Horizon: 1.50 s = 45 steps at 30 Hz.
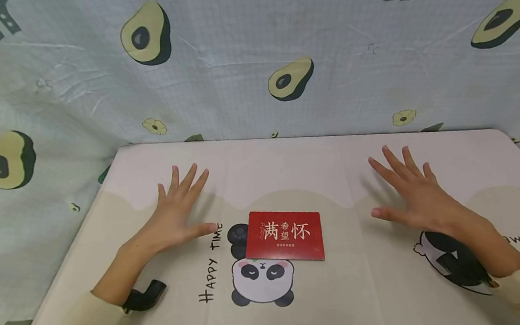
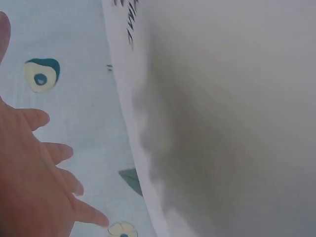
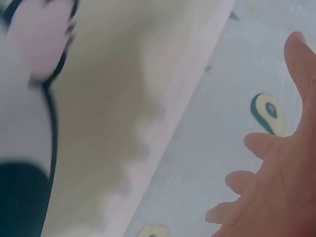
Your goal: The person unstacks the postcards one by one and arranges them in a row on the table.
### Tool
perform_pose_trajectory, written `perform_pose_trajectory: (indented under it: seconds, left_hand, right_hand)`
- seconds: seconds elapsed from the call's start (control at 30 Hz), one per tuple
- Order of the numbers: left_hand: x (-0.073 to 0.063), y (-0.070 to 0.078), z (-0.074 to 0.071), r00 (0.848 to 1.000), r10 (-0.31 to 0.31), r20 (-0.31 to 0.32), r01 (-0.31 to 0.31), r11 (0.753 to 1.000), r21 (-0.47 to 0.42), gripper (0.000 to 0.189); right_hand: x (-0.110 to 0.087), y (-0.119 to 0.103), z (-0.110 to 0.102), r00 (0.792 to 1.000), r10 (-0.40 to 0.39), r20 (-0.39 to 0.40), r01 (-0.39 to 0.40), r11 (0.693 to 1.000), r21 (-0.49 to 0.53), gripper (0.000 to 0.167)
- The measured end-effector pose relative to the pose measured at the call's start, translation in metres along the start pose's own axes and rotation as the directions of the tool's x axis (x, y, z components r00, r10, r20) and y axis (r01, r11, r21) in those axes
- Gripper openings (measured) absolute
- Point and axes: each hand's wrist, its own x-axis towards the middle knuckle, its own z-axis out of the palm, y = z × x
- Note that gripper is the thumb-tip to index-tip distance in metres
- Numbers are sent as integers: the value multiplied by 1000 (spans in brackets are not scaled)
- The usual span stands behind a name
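A red card-like rectangle [image 1: 283, 236] with pale Chinese lettering lies flat on the printed tabletop, overlapping a panda drawing [image 1: 263, 281]. To its left, my left hand [image 1: 174, 216] is held over the table with fingers spread and thumb pointing toward the red rectangle. My right hand [image 1: 414, 198] mirrors it on the other side, fingers fanned out. Neither hand touches the red rectangle. In the left wrist view the left hand [image 2: 34, 168] shows at the left edge, holding nothing. The right wrist view has the right hand [image 3: 281, 173] at its right edge, also holding nothing.
The table cover [image 1: 337, 300] carries printed words and panda drawings. Behind and to the sides hangs a pale curtain [image 1: 231, 41] with avocado prints, meeting the table's back edge. A dark strap-like piece [image 1: 145, 296] shows at the left wrist.
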Motion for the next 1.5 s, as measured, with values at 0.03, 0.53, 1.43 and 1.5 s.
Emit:
perform_pose_trajectory:
  seconds: [0.03,0.53,1.43,1.5]
  left_hand:
    - [1,3,2,1000,10,0,-10,1000,-22,106]
    - [-1,59,26,996,-18,83,47,931,-363,108]
    - [0,54,67,988,107,110,-59,927,-369,112]
    - [0,54,68,989,102,111,-55,930,-364,111]
  right_hand:
    - [0,-3,1,1000,-8,-4,8,1000,14,94]
    - [3,-40,25,989,-141,-52,150,942,301,87]
    - [2,-88,84,987,-159,-19,153,896,417,99]
    - [2,-88,87,986,-161,-31,161,910,382,100]
